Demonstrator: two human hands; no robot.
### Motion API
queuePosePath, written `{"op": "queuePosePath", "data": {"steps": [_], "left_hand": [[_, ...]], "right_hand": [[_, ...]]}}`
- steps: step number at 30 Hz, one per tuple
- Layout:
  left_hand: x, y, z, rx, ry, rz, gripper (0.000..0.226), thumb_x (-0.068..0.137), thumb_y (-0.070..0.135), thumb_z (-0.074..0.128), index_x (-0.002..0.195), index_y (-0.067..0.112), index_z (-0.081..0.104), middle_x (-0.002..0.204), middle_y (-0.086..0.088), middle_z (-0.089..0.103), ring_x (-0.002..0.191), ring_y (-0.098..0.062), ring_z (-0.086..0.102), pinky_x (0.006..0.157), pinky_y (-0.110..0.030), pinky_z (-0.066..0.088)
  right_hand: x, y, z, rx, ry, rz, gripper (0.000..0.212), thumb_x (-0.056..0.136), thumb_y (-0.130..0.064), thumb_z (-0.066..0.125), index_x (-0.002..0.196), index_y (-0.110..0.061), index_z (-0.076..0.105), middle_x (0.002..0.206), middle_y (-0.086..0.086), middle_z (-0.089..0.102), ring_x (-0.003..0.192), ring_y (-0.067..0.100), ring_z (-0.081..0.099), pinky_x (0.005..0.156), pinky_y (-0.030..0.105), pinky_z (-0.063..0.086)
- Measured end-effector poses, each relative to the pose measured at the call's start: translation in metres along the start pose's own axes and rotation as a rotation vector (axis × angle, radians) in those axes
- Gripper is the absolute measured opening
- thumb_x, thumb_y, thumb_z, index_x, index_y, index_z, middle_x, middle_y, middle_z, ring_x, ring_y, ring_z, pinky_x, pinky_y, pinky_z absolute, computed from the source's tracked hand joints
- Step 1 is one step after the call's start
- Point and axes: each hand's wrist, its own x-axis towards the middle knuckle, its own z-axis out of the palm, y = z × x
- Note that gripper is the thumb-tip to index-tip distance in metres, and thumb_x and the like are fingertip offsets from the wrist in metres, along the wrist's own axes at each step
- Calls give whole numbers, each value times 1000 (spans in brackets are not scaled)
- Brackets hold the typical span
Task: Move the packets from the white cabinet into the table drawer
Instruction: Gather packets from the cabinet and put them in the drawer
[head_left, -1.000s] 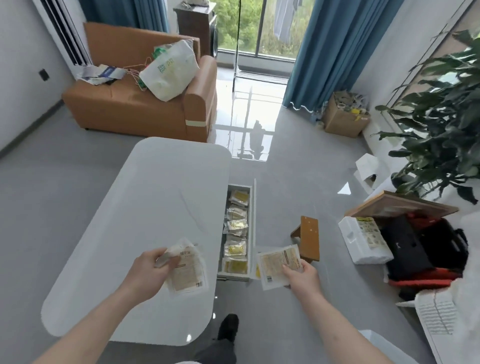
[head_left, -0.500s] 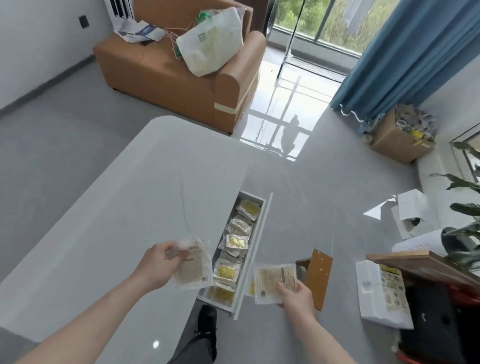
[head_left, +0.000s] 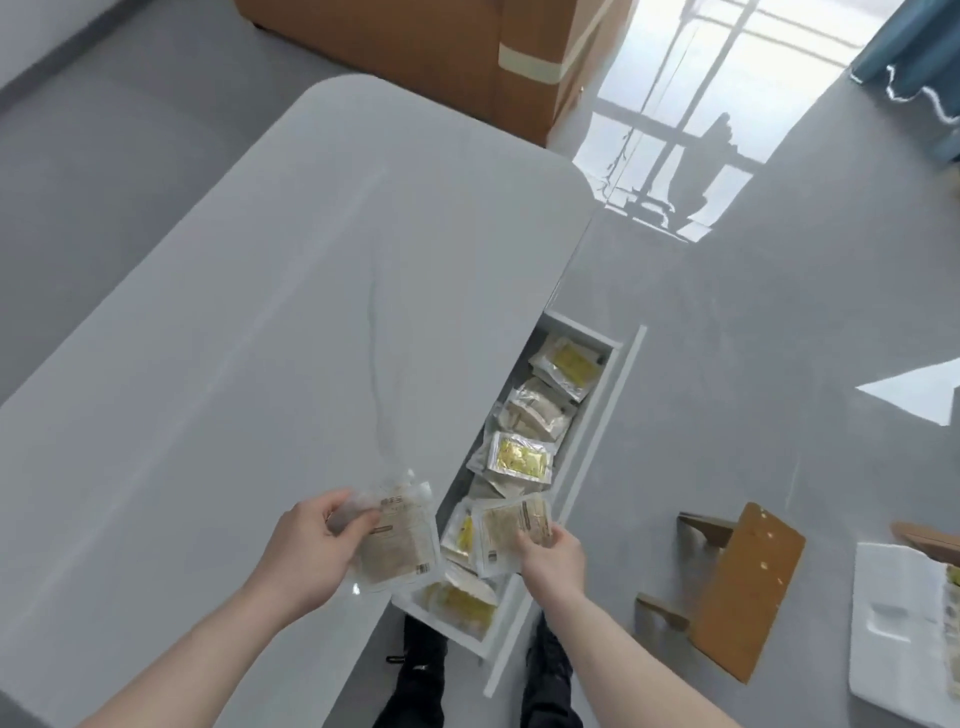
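At the far left the white table top (head_left: 218, 364) fills most of the view, its rounded corner toward the tan sofa (head_left: 447, 57) at the top edge. Over the table's near right edge the left hand (head_left: 306, 556) grips a clear packet (head_left: 397, 535) with pale beige contents, thumb and fingers curled round its upper left corner so the packet hangs tilted above the table edge. Just to the right, the table drawer (head_left: 605, 431) stands pulled out from the table's side, long and narrow, with packets (head_left: 522, 457) lying along its length, several showing yellow contents, overlapping one another. Above the drawer's near part the right hand (head_left: 553, 556) pinches a second clear packet (head_left: 511, 530) by its right edge, fingers curled on it; whether the packet's lower edge touches the ones beneath is hard to tell. Below the drawer, two dark shoes (head_left: 415, 670) stand on the grey floor (head_left: 753, 322). Further right a small brown stool (head_left: 743, 587) lies on its side, well apart from the drawer. At the right edge sits a white foam tray (head_left: 893, 639), and a blue curtain (head_left: 919, 67) hangs in the upper right corner beside the sunlit floor patch.
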Motion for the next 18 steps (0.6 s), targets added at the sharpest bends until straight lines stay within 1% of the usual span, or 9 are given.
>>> {"op": "queuePosePath", "data": {"steps": [2, 3, 5, 6, 7, 11, 14, 15, 18], "left_hand": [[9, -17, 11, 16, 4, -25, 13, 95, 41, 67, 92, 33, 77, 81, 2, 76, 74, -29, 66, 68, -35, 52], [13, -25, 16, 28, 5, -39, 17, 94, 45, 67, 95, 31, 77, 82, -1, 75, 73, -30, 65, 68, -35, 51], [20, -37, 22, 38, 6, -50, 32, 90, 56, 65, 98, 26, 75, 86, -4, 75, 79, -31, 68, 75, -45, 55], [24, -42, 25, 40, 0, -53, 32, 90, 56, 65, 98, 27, 75, 88, -4, 76, 82, -32, 69, 80, -48, 56], [26, -43, 28, 44, -3, -54, 26, 92, 53, 66, 99, 30, 75, 88, -2, 76, 83, -33, 69, 82, -50, 56], [33, -37, 33, 19, -17, -46, 13, 96, 38, 68, 94, 30, 77, 84, 6, 77, 82, -32, 69, 77, -42, 56], [36, -22, 33, 17, -3, -31, 15, 97, 28, 69, 83, 30, 75, 72, 20, 72, 66, -3, 65, 60, -16, 44], [36, -17, 31, 14, -4, -26, 16, 97, 26, 69, 84, 32, 74, 70, 25, 70, 66, 3, 63, 59, -11, 42], [37, -4, 23, -16, -24, -10, 13, 98, 27, 68, 89, 32, 77, 82, 22, 75, 75, -2, 69, 67, -16, 48]], "right_hand": [[24, 7, 16, -13, -1, 21, 50, 93, -38, 69, 139, -20, 61, 131, -4, 68, 116, 19, 66, 103, 42, 54], [31, 8, 22, -17, -1, 24, 42, 94, -35, 68, 132, -20, 64, 128, -3, 68, 112, 18, 67, 101, 40, 54], [37, 8, 25, -66, 7, 43, 6, 100, -21, 61, 97, -22, 66, 96, -2, 66, 78, 13, 63, 80, 30, 52], [47, 14, 25, -100, 27, 63, 22, 101, -14, 55, 80, -20, 61, 81, 0, 60, 65, 14, 54, 68, 28, 46], [51, 20, 23, -164, 45, 87, 30, 100, -11, 50, 72, -17, 58, 76, 3, 58, 60, 18, 49, 62, 27, 42], [42, 35, 7, -270, 57, 113, 27, 100, -18, 49, 82, -12, 68, 84, 6, 69, 70, 25, 61, 58, 29, 46], [29, 34, -9, -275, 34, 91, 26, 100, -21, 51, 86, -22, 73, 85, 6, 74, 77, 26, 72, 70, 35, 57], [25, 29, -14, -263, 26, 89, 26, 101, -21, 51, 88, -22, 74, 86, 8, 75, 76, 24, 71, 70, 34, 56], [20, 14, -24, -176, 22, 79, 26, 102, -19, 50, 94, -11, 73, 91, 15, 76, 71, 24, 66, 65, 32, 52]]}}
